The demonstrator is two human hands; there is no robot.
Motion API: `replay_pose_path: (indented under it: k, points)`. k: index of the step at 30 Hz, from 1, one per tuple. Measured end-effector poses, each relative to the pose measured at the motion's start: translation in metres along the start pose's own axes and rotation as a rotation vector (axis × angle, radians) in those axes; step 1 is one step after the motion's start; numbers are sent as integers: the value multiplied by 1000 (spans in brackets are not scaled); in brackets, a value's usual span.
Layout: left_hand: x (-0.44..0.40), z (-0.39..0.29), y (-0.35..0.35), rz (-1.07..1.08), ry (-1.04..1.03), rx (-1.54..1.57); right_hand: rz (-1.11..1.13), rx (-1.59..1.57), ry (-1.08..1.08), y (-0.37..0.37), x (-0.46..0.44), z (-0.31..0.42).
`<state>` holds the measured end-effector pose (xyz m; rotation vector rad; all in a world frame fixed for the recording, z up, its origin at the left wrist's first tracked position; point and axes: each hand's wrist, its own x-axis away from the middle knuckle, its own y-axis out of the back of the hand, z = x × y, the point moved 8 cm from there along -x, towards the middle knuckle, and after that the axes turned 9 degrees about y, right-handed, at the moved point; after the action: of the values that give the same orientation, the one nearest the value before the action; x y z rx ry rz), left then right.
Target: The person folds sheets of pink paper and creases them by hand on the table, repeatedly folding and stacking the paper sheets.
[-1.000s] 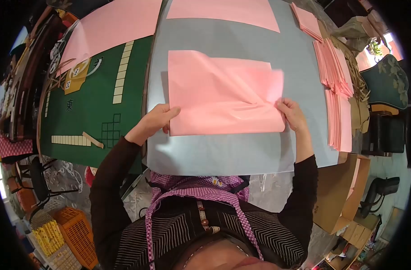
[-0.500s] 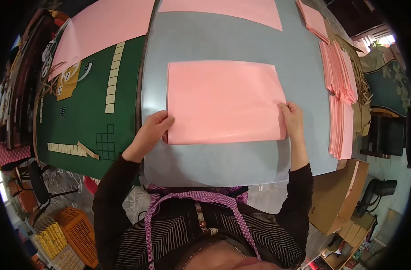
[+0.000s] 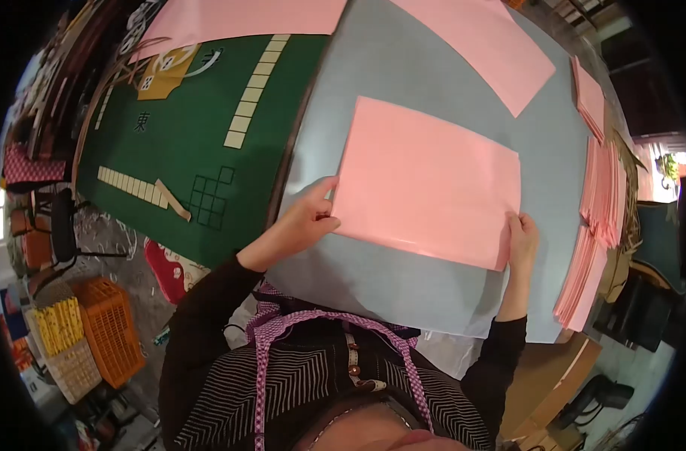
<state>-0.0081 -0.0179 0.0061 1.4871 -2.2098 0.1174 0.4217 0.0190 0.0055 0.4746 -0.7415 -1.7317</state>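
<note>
1. Pinching the pink sheet (image 3: 426,180) near four o'clock: right hand (image 3: 522,239), lower fingers hidden.
2. Left hand (image 3: 307,219), between eight and nine, thumb and forefinger parted; cannot tell whether it grips.
3. Sheet rests on the worktop (image 3: 335,71).

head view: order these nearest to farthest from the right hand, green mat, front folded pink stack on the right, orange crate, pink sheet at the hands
1. Pink sheet: touching the right hand
2. Front folded pink stack: lower right
3. Green mat: across to the left
4. Orange crate: far lower left
</note>
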Motion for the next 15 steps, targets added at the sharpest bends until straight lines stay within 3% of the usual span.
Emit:
replay_pose_path:
  k: [5, 15]
  points:
    - [5, 1, -2, -113, 7, -46, -31, -195, -28, -4, -1, -10]
    - [13, -9, 2, -205, -10, -136, -14, -107, -28, -4, -4, -7]
